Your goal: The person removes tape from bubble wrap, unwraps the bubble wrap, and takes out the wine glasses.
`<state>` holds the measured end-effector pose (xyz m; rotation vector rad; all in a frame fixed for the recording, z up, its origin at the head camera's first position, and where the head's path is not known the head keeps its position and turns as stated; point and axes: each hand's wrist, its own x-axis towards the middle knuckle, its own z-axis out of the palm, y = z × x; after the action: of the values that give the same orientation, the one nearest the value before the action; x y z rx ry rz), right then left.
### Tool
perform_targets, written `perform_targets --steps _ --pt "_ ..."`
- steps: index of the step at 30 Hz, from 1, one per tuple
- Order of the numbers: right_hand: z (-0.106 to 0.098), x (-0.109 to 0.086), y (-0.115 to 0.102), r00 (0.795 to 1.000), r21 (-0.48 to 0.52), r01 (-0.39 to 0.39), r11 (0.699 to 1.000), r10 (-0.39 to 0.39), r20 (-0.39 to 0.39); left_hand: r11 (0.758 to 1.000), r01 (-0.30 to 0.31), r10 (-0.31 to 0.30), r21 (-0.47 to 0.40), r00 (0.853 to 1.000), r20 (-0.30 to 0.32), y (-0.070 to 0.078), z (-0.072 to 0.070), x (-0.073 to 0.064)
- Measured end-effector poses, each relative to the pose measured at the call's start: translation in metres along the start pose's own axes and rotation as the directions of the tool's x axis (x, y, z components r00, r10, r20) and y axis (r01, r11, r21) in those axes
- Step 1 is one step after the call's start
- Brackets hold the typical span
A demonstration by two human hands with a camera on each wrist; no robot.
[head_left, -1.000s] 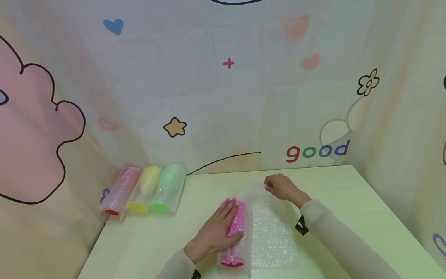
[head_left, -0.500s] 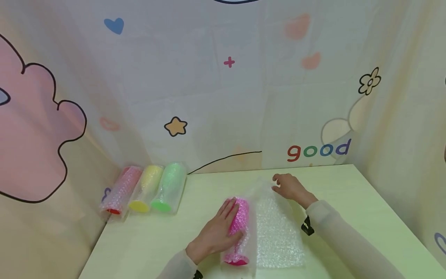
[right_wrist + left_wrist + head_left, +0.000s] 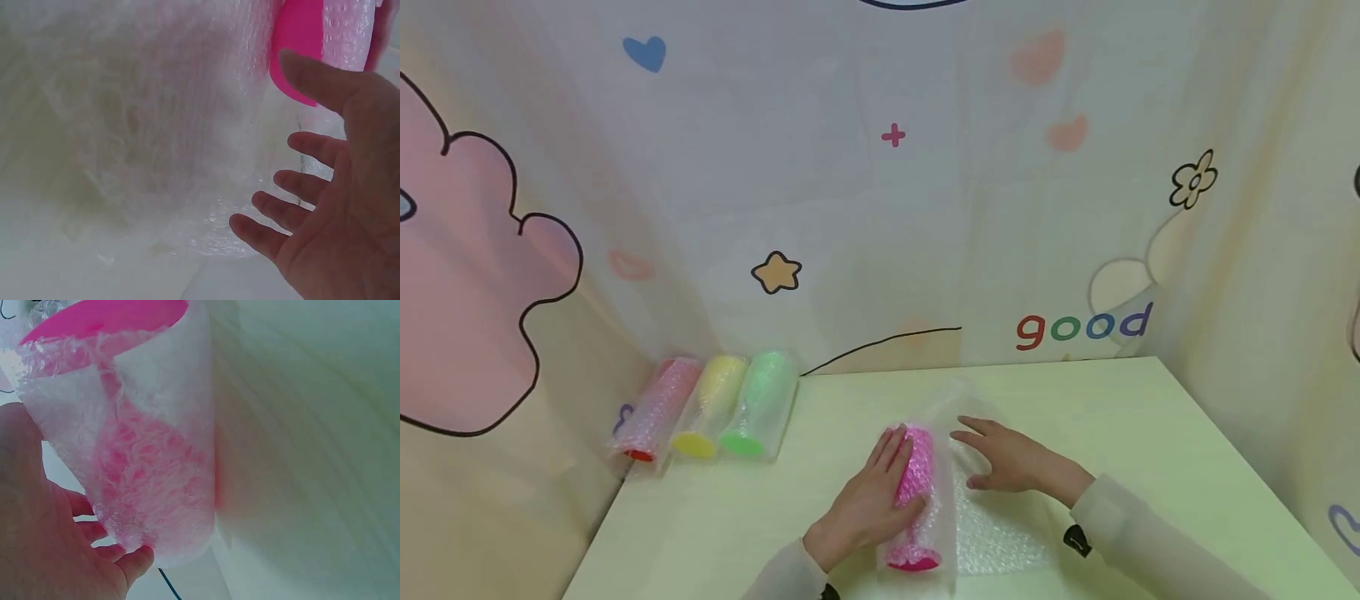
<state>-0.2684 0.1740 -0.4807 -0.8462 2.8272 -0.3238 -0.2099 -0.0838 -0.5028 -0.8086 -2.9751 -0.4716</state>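
Observation:
A pink goblet (image 3: pixel 917 467) lies on its side in bubble wrap; its foot (image 3: pixel 106 322), stem and bowl show through the layers in the left wrist view. My left hand (image 3: pixel 868 504) rests over the roll from the left, its fingers stretched along it. To the right of the goblet a loose part of the bubble wrap (image 3: pixel 1000 537) spreads flat. Above this sheet my right hand (image 3: pixel 1011 457) hovers with fingers spread and nothing in them. The right wrist view shows its thumb (image 3: pixel 312 78) in front of the goblet's pink foot.
At the back left lie three bubble-wrapped items side by side: a red one (image 3: pixel 658 408), a yellow one (image 3: pixel 709 408) and a green one (image 3: pixel 762 404). A printed curtain (image 3: pixel 865 200) hangs behind the pale table (image 3: pixel 1157 433).
My right hand has let go of the bubble wrap's far corner, opened, and moved toward me and left, close to the goblet. My left hand has stayed on the roll.

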Motion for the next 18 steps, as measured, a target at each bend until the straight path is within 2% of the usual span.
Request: perform_targets --steps 5,11,18 --pt "0.011 -0.007 0.002 0.994 0.086 -0.036 0.996 0.027 0.105 1.0 0.004 -0.004 -0.003 1.0 0.008 0.001 0.001 -0.002" --pt "0.018 -0.014 0.003 0.976 0.015 -0.109 0.994 0.104 0.192 1.0 0.006 -0.006 -0.009 1.0 0.001 0.001 0.003 -0.002" --pt "0.017 -0.021 0.013 0.973 0.014 -0.128 0.992 0.123 0.194 1.0 0.001 -0.001 -0.016 1.0 -0.001 0.001 0.001 0.0"
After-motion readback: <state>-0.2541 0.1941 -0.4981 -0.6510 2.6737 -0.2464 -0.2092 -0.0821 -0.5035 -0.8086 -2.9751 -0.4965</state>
